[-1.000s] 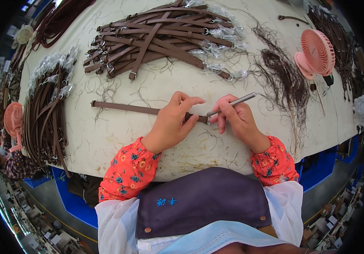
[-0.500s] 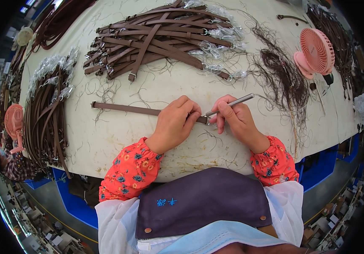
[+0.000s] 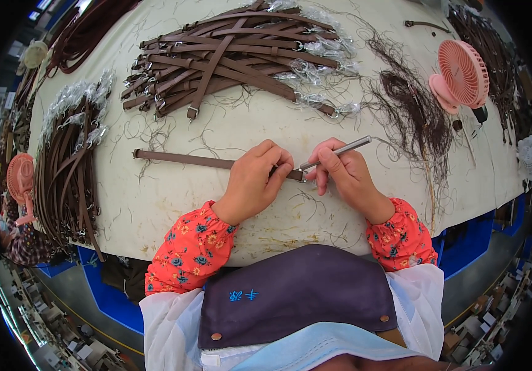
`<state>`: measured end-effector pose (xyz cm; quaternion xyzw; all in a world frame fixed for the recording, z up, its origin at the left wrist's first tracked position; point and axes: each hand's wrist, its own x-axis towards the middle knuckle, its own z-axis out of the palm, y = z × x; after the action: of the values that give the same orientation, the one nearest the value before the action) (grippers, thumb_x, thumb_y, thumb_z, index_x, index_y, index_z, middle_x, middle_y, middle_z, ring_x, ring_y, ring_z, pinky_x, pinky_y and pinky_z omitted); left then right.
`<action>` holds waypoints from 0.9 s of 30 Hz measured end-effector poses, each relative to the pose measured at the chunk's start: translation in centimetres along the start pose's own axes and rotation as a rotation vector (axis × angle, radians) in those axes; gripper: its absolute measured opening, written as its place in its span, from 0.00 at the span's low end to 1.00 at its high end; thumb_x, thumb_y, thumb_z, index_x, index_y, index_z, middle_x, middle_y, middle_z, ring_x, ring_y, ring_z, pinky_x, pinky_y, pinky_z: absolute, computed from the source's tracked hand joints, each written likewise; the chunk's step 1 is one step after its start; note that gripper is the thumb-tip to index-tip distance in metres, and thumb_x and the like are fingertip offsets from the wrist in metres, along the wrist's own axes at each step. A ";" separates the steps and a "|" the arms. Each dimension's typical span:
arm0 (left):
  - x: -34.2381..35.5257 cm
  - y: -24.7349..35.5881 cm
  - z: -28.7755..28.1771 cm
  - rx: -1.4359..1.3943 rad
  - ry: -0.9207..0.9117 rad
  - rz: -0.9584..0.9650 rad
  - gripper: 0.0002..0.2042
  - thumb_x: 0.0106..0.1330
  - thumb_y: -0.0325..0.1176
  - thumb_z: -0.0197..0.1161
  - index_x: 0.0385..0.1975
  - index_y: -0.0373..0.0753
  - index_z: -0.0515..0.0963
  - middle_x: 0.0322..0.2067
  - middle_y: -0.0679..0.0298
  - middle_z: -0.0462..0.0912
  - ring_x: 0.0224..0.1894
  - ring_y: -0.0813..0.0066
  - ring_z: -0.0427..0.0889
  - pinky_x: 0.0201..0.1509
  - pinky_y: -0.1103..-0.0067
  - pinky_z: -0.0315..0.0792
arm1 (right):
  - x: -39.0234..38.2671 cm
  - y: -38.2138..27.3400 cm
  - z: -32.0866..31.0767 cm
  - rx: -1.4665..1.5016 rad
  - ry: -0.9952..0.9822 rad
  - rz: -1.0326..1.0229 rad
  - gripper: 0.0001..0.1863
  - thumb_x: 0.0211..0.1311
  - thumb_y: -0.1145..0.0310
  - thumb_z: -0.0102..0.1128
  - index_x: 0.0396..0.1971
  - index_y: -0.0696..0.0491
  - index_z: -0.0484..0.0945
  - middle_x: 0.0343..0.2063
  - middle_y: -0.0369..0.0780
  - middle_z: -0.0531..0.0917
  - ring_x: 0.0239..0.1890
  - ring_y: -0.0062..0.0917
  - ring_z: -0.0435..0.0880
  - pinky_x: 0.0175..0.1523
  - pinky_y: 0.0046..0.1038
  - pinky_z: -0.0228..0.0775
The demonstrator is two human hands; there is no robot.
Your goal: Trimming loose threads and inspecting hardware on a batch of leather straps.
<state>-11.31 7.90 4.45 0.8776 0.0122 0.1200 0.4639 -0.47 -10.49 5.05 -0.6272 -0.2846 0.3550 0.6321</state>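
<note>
My left hand (image 3: pixel 258 176) is closed around a narrow brown strap (image 3: pixel 182 159) near its right end, thumb and fingers pinching it against the table. The strap's long part stretches left across the table. At its right end is a small metal ring, close to my right hand's fingertips. In my right hand (image 3: pixel 344 170), a slim silver pen-like tool (image 3: pixel 352 146) lies between thumb and fingers. One end of the tool points down-left at the strap's end by the ring; the other sticks out up-right. Whether the tip touches the strap, I cannot tell.
A heap of brown straps (image 3: pixel 216 59) with plastic-wrapped metal ends lies beyond my hands. Another bundle of straps (image 3: pixel 65 167) hangs over the left edge. Dark loose thread (image 3: pixel 411 111) is piled at right, beside a pink fan (image 3: pixel 462 74). A second pink fan (image 3: pixel 20 179) is at far left.
</note>
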 end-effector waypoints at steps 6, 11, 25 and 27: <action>-0.1 -0.2 -0.4 -0.176 0.075 -0.151 0.01 0.65 0.24 0.60 0.33 0.37 0.76 0.27 0.64 0.74 0.22 0.78 0.70 0.26 0.80 0.64 | 0.1 -0.1 0.1 0.029 -0.001 -0.014 0.20 0.77 0.56 0.41 0.36 0.57 0.74 0.15 0.33 0.75 0.18 0.14 0.76 0.39 0.22 0.77; 0.4 -1.4 -3.0 0.370 0.162 0.201 0.02 0.66 0.27 0.61 0.35 0.37 0.77 0.24 0.65 0.76 0.20 0.80 0.68 0.26 0.80 0.65 | 0.2 0.3 -0.2 0.113 -0.025 -0.042 0.19 0.77 0.56 0.42 0.39 0.57 0.73 0.18 0.33 0.75 0.19 0.14 0.76 0.39 0.23 0.77; 7.1 -7.9 -9.2 0.794 0.404 -0.022 0.21 0.60 0.36 0.67 0.52 0.39 0.74 0.49 0.58 0.77 0.53 0.56 0.73 0.57 0.62 0.65 | 0.1 0.1 0.3 -0.155 0.074 -0.354 0.10 0.75 0.68 0.47 0.47 0.57 0.74 0.33 0.39 0.79 0.33 0.20 0.80 0.40 0.22 0.73; 8.0 -7.4 -9.9 0.841 0.267 -0.081 0.18 0.59 0.34 0.66 0.49 0.38 0.76 0.43 0.59 0.80 0.50 0.58 0.75 0.53 0.64 0.67 | 0.4 0.2 0.0 -0.172 0.119 -0.394 0.09 0.75 0.69 0.48 0.46 0.57 0.74 0.34 0.40 0.80 0.35 0.21 0.81 0.43 0.23 0.74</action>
<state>-5.04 21.18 5.33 0.9657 0.1540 0.1985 0.0652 -0.27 -10.17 4.81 -0.6308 -0.3934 0.1614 0.6490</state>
